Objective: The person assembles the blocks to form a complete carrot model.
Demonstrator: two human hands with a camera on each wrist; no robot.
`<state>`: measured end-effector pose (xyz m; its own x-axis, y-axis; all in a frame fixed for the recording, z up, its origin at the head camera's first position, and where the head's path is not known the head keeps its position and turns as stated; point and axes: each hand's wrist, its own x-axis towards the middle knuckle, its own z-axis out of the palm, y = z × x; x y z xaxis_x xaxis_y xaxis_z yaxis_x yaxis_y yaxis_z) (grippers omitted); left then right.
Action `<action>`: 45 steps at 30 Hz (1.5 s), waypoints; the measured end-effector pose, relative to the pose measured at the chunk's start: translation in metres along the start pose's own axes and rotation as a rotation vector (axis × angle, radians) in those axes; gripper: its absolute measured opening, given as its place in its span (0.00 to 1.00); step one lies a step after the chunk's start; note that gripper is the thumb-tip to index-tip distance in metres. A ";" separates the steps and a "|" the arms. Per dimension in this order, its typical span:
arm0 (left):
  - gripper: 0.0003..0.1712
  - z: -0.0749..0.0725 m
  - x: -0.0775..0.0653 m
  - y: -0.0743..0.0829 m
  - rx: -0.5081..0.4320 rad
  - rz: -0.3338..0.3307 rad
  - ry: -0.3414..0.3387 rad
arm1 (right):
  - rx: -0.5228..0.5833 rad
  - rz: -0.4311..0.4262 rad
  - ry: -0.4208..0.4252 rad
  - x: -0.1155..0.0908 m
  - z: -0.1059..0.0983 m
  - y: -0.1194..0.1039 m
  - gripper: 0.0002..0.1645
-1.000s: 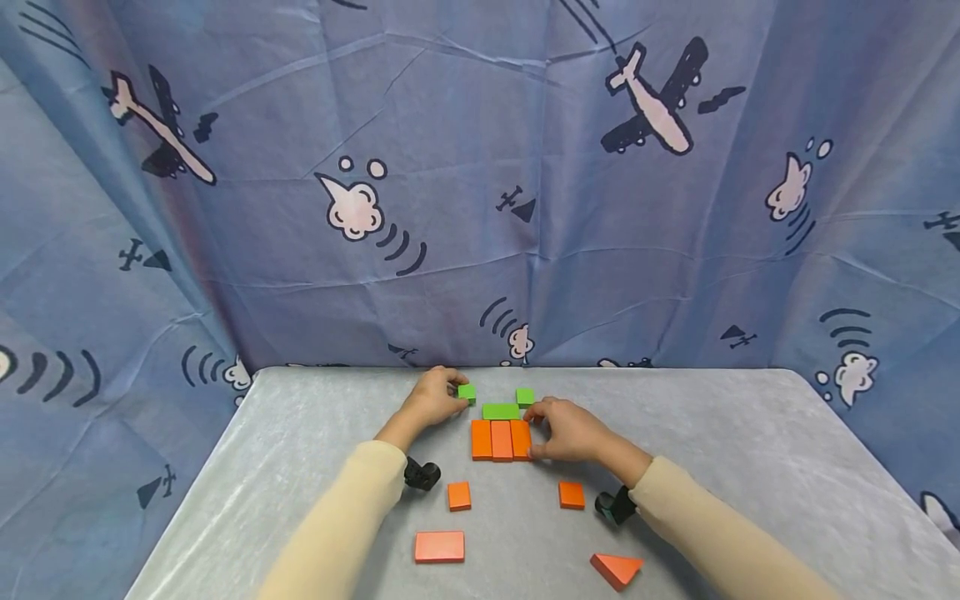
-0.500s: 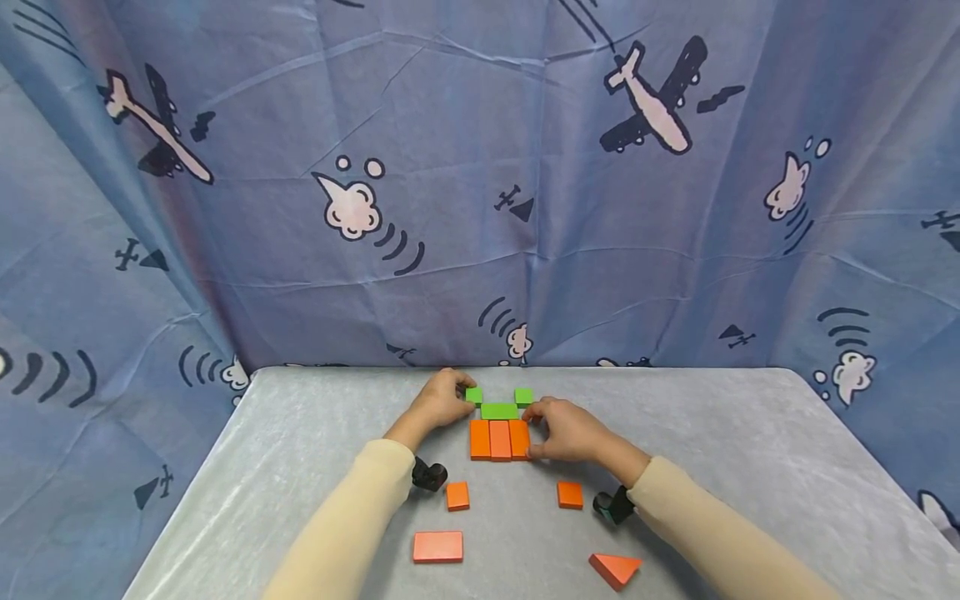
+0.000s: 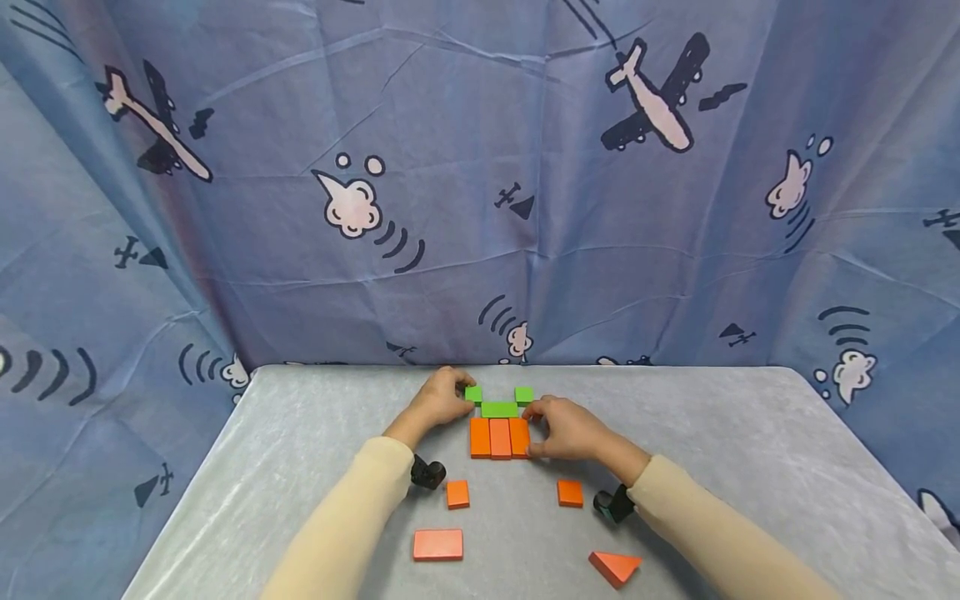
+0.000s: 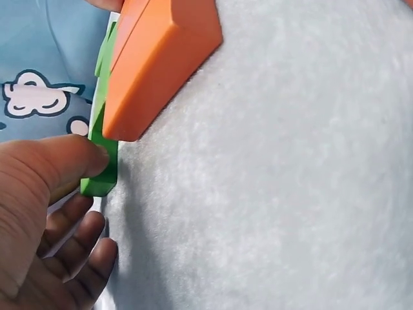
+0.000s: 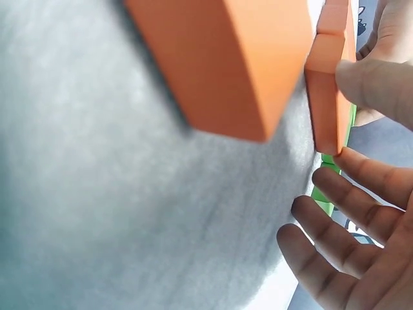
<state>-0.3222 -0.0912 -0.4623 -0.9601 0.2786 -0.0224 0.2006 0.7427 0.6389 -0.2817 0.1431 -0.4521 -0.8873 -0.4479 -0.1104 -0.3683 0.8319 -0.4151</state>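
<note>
My left hand [image 3: 438,397] pinches a small green block [image 3: 474,395] at the upper left of a block figure; in the left wrist view the thumb lies on that green block [image 4: 102,175]. My right hand [image 3: 567,429] holds the rightmost orange block [image 3: 519,439] of a row, thumb at its near end and index finger at its far end, as the right wrist view shows on the orange block [image 5: 324,97]. Beside it stand a paler orange block [image 3: 500,439] and another orange block [image 3: 480,439]. Behind the row lie a long green block [image 3: 499,409] and a second small green block [image 3: 524,396].
Nearer on the grey-white covered table [image 3: 735,467] lie a left orange square [image 3: 457,494], a right orange square [image 3: 570,493], a salmon rectangle [image 3: 438,545] and an orange triangle [image 3: 615,568]. A blue curtain [image 3: 465,125] printed with aeroplanes hangs behind.
My left hand has moved slightly right and nearer with the small green block, bringing it up to the long green block's left corner. My right hand has stayed at the orange row.
</note>
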 end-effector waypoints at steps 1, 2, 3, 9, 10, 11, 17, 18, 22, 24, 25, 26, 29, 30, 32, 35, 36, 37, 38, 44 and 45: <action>0.21 -0.001 -0.001 0.000 -0.008 -0.001 -0.002 | -0.001 0.002 -0.001 0.000 0.000 0.000 0.27; 0.22 -0.002 -0.002 0.000 -0.016 -0.002 -0.003 | -0.002 0.003 0.000 0.000 0.000 0.000 0.27; 0.22 -0.004 -0.003 0.000 -0.023 -0.003 -0.003 | -0.002 0.004 -0.001 0.001 0.000 0.000 0.27; 0.23 -0.013 -0.018 0.000 -0.020 0.032 -0.004 | -0.006 0.013 0.000 0.001 -0.001 -0.001 0.27; 0.22 -0.015 -0.022 0.000 -0.015 0.047 -0.006 | -0.007 0.014 0.000 0.001 -0.001 -0.001 0.27; 0.21 -0.016 -0.026 -0.001 -0.003 0.063 -0.006 | -0.009 0.014 0.000 0.001 -0.001 -0.002 0.28; 0.17 -0.022 -0.062 0.003 0.017 0.160 -0.042 | -0.008 0.021 -0.011 0.001 -0.002 -0.003 0.28; 0.16 -0.022 -0.068 0.003 0.022 0.175 -0.051 | -0.009 0.022 -0.013 0.001 -0.001 -0.003 0.28; 0.15 -0.021 -0.089 0.003 0.052 0.213 -0.081 | -0.015 0.019 -0.013 0.001 -0.002 -0.003 0.27; 0.16 -0.019 -0.098 0.003 0.053 0.215 -0.091 | -0.016 0.018 -0.013 0.001 -0.002 -0.003 0.27; 0.16 -0.018 -0.102 0.003 0.051 0.214 -0.097 | -0.015 0.017 -0.012 0.001 -0.002 -0.003 0.27; 0.16 -0.017 -0.105 0.003 0.049 0.213 -0.100 | -0.014 0.018 -0.013 0.001 -0.002 -0.003 0.27; 0.16 -0.012 -0.113 0.002 0.037 0.204 -0.119 | -0.015 0.016 -0.011 0.000 -0.002 -0.003 0.27; 0.16 -0.011 -0.115 0.001 0.037 0.203 -0.124 | -0.015 0.016 -0.010 0.000 -0.002 -0.003 0.27; 0.16 -0.008 -0.118 -0.001 0.037 0.200 -0.133 | -0.018 0.015 -0.006 0.000 -0.002 -0.003 0.27; 0.17 -0.004 -0.121 -0.003 0.042 0.201 -0.137 | -0.024 0.014 -0.004 0.001 -0.001 -0.002 0.27; 0.17 -0.003 -0.121 -0.004 0.048 0.203 -0.136 | -0.026 0.014 -0.004 0.001 -0.001 -0.002 0.27; 0.16 -0.002 -0.122 -0.004 0.050 0.205 -0.136 | -0.026 0.014 -0.005 0.001 -0.001 -0.002 0.27; 0.16 -0.002 -0.122 -0.004 0.050 0.206 -0.135 | -0.026 0.015 -0.006 0.001 -0.001 -0.002 0.27; 0.14 -0.001 -0.123 -0.003 0.042 0.214 -0.144 | -0.023 0.021 -0.010 0.001 0.000 -0.003 0.27; 0.14 0.000 -0.123 -0.003 0.045 0.217 -0.144 | -0.021 0.020 -0.009 0.001 0.000 -0.003 0.27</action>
<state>-0.2048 -0.1279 -0.4611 -0.8567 0.5159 -0.0001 0.4103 0.6814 0.6061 -0.2813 0.1406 -0.4509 -0.8920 -0.4339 -0.1267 -0.3564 0.8475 -0.3933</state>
